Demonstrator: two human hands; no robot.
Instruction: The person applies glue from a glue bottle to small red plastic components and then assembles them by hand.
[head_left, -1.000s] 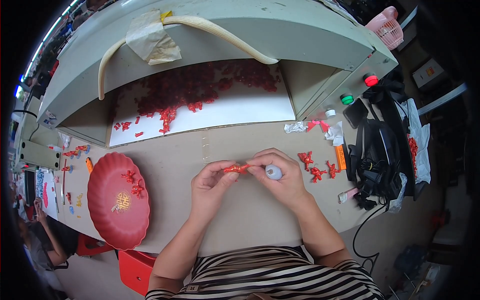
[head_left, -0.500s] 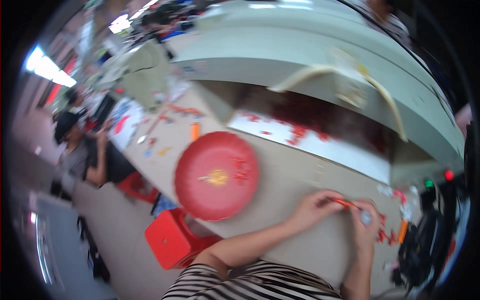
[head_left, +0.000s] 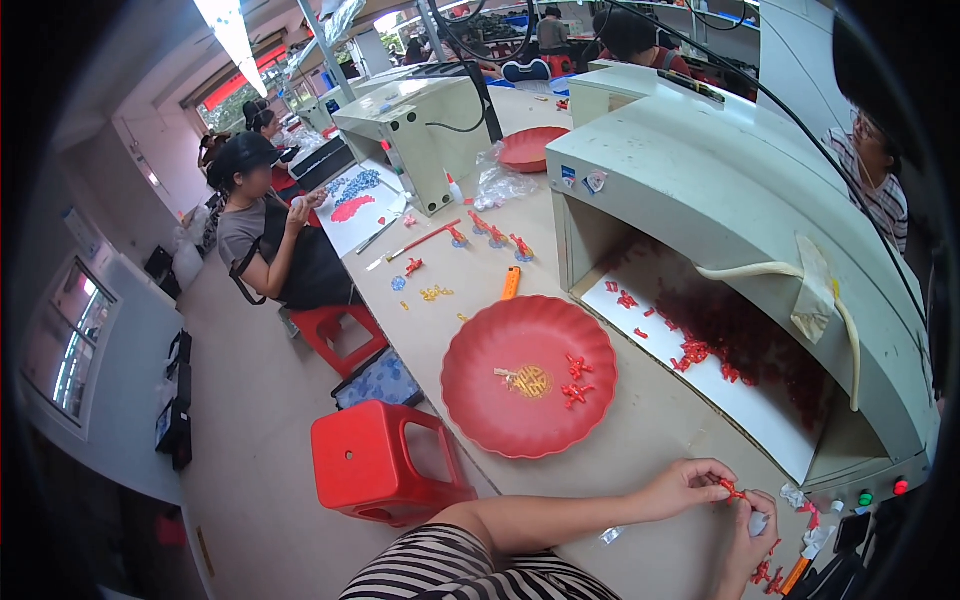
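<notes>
Pinched between the fingertips of my left hand (head_left: 688,490) is a small red plastic figure (head_left: 733,490). My right hand (head_left: 750,540) is closed at the figure's other side, with its fingers touching it. A whitish, translucent piece (head_left: 757,523) shows at the right hand's fingers; its kind is unclear. Both hands are just above the table, at lower right. More red figures (head_left: 768,577) lie beside my right wrist. To the left, a scalloped red plate (head_left: 475,400) holds a few red figures (head_left: 577,380) and a small pale piece.
A grey-green machine housing (head_left: 680,150) arches over a white board (head_left: 740,415) with many red pieces. Beyond the plate lie an orange-handled cutter (head_left: 511,283), yellow bits (head_left: 435,293) and red figures on blue bases. A red stool (head_left: 365,455) stands at left; a co-worker (head_left: 255,215) sits farther off.
The view has swung, so the plate and machine sit farther right, and it is sharper now. Both my hands appear lower in the picture, still together at the red figure.
</notes>
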